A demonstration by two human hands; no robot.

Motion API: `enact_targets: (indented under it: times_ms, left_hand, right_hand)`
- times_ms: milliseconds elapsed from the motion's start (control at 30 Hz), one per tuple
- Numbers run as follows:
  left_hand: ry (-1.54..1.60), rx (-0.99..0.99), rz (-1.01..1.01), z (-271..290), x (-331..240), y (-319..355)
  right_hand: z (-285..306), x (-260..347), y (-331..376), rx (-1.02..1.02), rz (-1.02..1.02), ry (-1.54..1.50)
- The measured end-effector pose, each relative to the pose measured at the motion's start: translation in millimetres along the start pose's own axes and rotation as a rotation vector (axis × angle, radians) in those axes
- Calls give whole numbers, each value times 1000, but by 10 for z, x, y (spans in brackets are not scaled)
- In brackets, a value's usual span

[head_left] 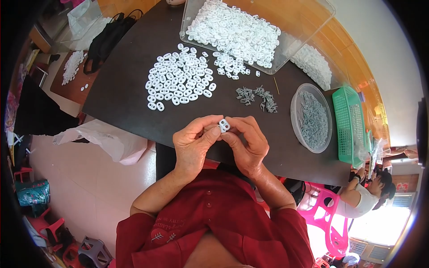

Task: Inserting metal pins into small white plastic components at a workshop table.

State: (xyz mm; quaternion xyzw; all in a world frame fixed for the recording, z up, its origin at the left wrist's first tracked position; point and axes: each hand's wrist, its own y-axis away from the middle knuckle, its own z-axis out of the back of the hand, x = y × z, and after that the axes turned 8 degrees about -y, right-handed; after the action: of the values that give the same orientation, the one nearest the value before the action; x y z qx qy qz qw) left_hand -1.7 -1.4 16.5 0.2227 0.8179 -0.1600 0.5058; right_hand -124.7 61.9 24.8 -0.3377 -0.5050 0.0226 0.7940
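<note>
Close to the table's front edge, I pinch a small white oval cord lock (pixel 224 125) with two dark holes. My left hand (pixel 191 142) is closed on its left side, thumb and index finger at the piece. My right hand (pixel 248 144) grips the other side the same way. Ahead and to the left lies a pile of white oval two-hole pieces (pixel 178 76). Smaller white parts (pixel 232 66) sit right of that pile. Small grey spring-like parts (pixel 245 95) lie loose in little heaps beyond my right hand.
A clear plastic bin (pixel 184 27) heaped with white parts stands at the back. To the right are a round dish (pixel 296 127) of grey parts and a green basket (pixel 343 134). A thin yellowish stick (pixel 276 85) lies nearby. Another person (pixel 364 196) is at far right, by a pink chair (pixel 328 214).
</note>
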Motion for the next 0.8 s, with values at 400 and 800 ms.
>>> enact_targets:
  times_ms: [400, 800]
  left_hand:
    - [-205, 89, -45, 73, -45, -63]
    - [-244, 85, -114, 56, -15, -49]
  right_hand:
    - [-24, 46, 36, -25, -144, -114]
    - [-54, -5, 99, -51, -135, -174]
